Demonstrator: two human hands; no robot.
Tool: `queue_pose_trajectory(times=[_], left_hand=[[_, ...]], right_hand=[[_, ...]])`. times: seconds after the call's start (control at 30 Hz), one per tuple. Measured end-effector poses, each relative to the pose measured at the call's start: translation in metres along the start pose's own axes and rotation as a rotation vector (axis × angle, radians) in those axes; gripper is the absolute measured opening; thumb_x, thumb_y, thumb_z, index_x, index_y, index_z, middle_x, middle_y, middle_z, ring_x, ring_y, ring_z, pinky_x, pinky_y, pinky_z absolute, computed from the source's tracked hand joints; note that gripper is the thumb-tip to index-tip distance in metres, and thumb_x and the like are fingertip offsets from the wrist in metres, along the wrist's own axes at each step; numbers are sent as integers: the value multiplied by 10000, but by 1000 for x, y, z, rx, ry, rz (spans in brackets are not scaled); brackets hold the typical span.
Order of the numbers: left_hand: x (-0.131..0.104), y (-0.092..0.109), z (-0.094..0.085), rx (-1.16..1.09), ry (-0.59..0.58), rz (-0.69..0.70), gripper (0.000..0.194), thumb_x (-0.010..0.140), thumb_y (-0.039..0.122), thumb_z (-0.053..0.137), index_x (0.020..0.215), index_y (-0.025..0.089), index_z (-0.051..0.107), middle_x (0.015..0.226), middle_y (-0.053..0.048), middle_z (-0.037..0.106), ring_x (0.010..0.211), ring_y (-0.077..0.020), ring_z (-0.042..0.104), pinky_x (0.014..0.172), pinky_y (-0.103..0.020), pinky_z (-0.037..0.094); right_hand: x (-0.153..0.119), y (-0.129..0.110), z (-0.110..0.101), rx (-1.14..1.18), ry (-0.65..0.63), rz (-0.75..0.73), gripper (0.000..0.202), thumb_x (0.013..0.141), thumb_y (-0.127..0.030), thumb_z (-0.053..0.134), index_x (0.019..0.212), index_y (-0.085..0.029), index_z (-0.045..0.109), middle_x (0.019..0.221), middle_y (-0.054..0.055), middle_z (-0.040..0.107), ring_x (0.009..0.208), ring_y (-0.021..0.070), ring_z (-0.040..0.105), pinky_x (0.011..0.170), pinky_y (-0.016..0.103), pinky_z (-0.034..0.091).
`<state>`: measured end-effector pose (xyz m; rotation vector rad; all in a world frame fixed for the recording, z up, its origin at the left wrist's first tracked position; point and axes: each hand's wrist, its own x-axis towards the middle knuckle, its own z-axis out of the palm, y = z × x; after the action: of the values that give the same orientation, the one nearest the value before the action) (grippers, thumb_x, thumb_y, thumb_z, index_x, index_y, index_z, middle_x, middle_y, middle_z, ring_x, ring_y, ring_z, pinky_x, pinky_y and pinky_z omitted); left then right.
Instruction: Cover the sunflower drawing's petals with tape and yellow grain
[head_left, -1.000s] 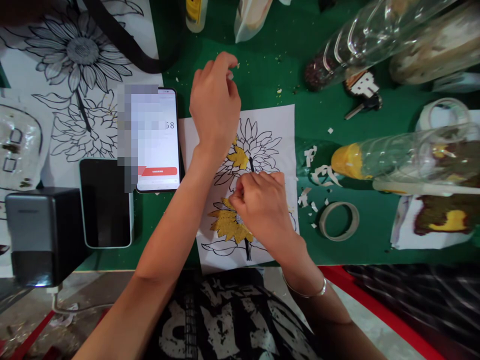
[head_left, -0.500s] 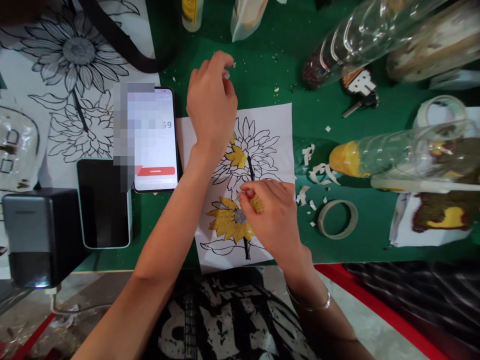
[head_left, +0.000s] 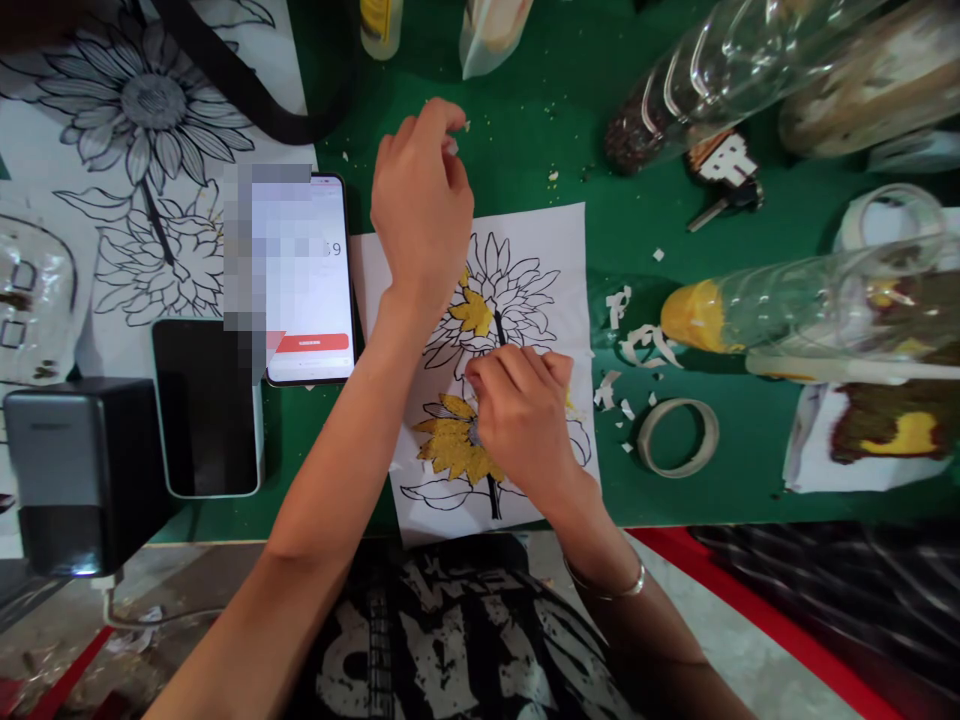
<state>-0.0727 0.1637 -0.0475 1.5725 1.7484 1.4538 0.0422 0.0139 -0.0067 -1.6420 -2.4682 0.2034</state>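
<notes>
A sheet with printed sunflowers point(head_left: 562, 230) lies on the table. Yellow grains cover most petals of the lower flower point(head_left: 454, 450) and a small patch point(head_left: 472, 312) of the upper one. My right hand point(head_left: 521, 420) is closed, knuckles up, over the sheet between the two flowers. Yellow grains showed in it half a second ago; its fingers now hide them. Across the sheet's upper left corner lies my left hand point(head_left: 424, 190), its fingers curled in. A pale bit shows by its fingertips, but I cannot make out what it is.
Right of the sheet are paper scraps point(head_left: 645, 345), a tape roll point(head_left: 677, 438), a bottle with yellow contents point(head_left: 694, 315), keys point(head_left: 724, 175) and a bottle with dark grains point(head_left: 637, 140). To the left are a lit phone point(head_left: 311, 290), a dark phone point(head_left: 206, 410) and a black box point(head_left: 82, 470).
My right hand has turned palm down and shifted slightly left and up, hiding the yellow grains seen in it before. My left hand has stayed in place.
</notes>
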Motion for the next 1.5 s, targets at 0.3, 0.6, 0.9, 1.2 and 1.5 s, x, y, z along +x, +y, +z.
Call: queue_pose_trajectory(times=[0.3, 0.6, 0.9, 1.2, 1.5], left_hand=[[2, 2, -5, 57, -68, 2, 362, 703, -121, 454, 788, 219, 545, 742, 11, 567, 751, -179, 490, 730, -336, 379], [2, 6, -7, 98, -74, 5, 342, 716, -106, 442, 798, 209, 546, 762, 1, 586, 763, -187, 514, 707, -337, 395], [2, 6, -5, 95, -57, 11, 335, 721, -112, 439, 825, 179, 568, 767, -17, 594, 769, -184, 537, 680, -330, 416], [3, 4, -6, 81, -63, 16, 355, 706, -115, 428, 824, 186, 573, 754, -9, 576, 756, -173, 545, 656, -318, 426], [5, 1, -4, 28, -52, -14, 395, 685, -127, 447, 768, 244, 555, 736, 24, 567, 748, -160, 539, 682, -326, 437]], right_hand=[[-12, 0, -6, 176, -84, 42, 207, 696, 6, 400, 734, -190, 458, 741, 30, 486, 710, 176, 413, 674, 324, 260], [-31, 3, -16, 361, -93, 71, 164, 738, -33, 396, 722, -196, 388, 750, 28, 453, 725, 171, 411, 676, 334, 288], [-46, 18, -24, 578, -51, 132, 115, 830, -110, 393, 768, -203, 421, 842, 25, 469, 812, 164, 478, 724, 349, 358], [-64, 31, -25, 848, 42, 222, 111, 841, -139, 444, 781, -215, 497, 932, 37, 520, 881, 156, 510, 764, 325, 431], [-62, 44, -16, 1075, 394, 456, 54, 788, -201, 531, 745, -221, 556, 757, 5, 610, 743, 156, 587, 649, 311, 442]])
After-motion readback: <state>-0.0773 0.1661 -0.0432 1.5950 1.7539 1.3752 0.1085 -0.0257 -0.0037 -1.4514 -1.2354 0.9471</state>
